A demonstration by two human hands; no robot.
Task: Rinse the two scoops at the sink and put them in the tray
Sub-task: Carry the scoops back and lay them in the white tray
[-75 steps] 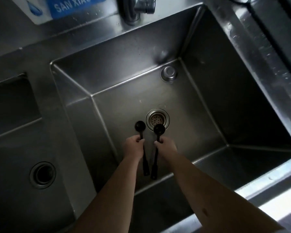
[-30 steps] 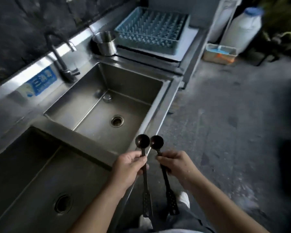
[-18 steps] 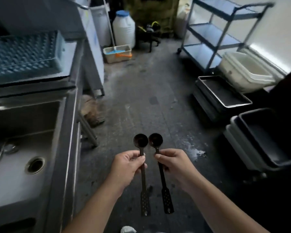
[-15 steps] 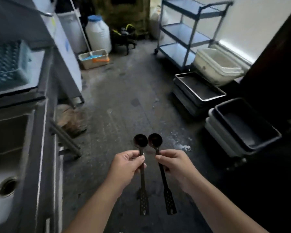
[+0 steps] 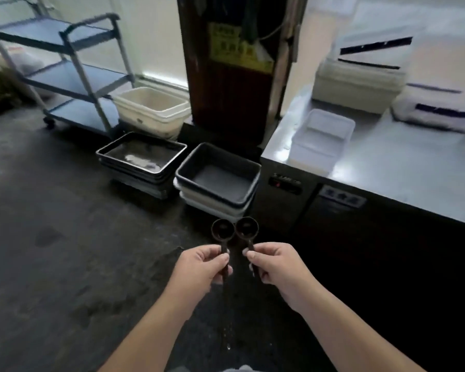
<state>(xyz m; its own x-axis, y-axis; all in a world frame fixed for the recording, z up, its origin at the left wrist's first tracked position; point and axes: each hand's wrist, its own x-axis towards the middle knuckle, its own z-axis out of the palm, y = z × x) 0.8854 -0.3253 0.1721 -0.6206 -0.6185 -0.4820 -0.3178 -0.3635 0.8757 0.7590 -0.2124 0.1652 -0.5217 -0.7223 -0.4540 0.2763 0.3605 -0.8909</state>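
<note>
Two black long-handled scoops are held upright side by side over the dark floor. My left hand (image 5: 200, 267) grips the handle of the left scoop (image 5: 222, 230). My right hand (image 5: 275, 265) grips the handle of the right scoop (image 5: 246, 228). Their round bowls almost touch. Just beyond the bowls, on the floor, a dark tray (image 5: 199, 158) sits on top of stacked white trays. A stack of metal trays (image 5: 113, 147) lies to its left. The sink is out of view.
A steel counter (image 5: 387, 167) with a clear lidded box (image 5: 320, 138) runs along the right. A white tub (image 5: 151, 108) and a blue three-shelf cart (image 5: 65, 73) stand at the back left. A dark pillar (image 5: 234, 84) rises behind the trays. The floor looks wet.
My view has swung right, away from the sink and dish rack, and now faces the floor trays and the counter. Both hands keep the scoops in the same upright grip.
</note>
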